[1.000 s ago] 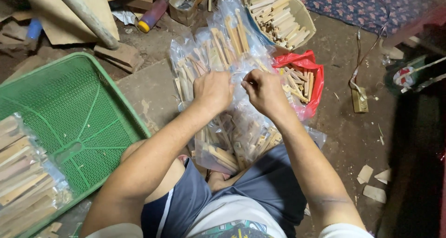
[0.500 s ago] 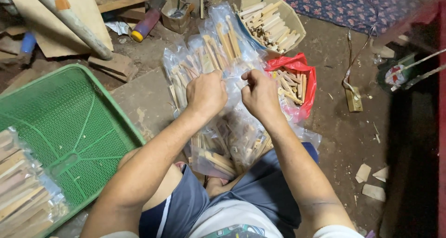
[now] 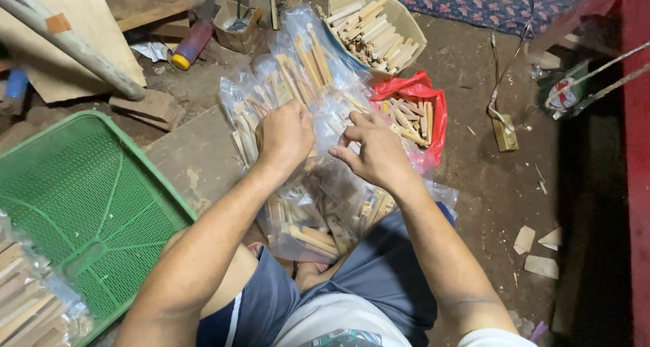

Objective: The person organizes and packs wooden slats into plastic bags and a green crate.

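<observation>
Head view: I saw the left hand (image 3: pixel 286 136) clenched on the clear bag of wooden sticks (image 3: pixel 308 69) (long axis pointing away), the right hand (image 3: pixel 376 152) pinching it alongside.

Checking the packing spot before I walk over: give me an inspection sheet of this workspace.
Surface: bare dirt floor, strewn with wood chips.
Job's things: clear plastic bags of wooden sticks piled before the seated person; more filled bags lie against the knees.
Clutter: green plastic crate, red bag of sticks, cardboard box of sticks, red bottle, plank offcuts.
Grippers: left hand closed on a bag; right hand pinching the same plastic, fingers partly spread.
Cables: thin wire or cord on the floor to the right.
Surroundings: patterned mat, board leaning at the upper left.
</observation>
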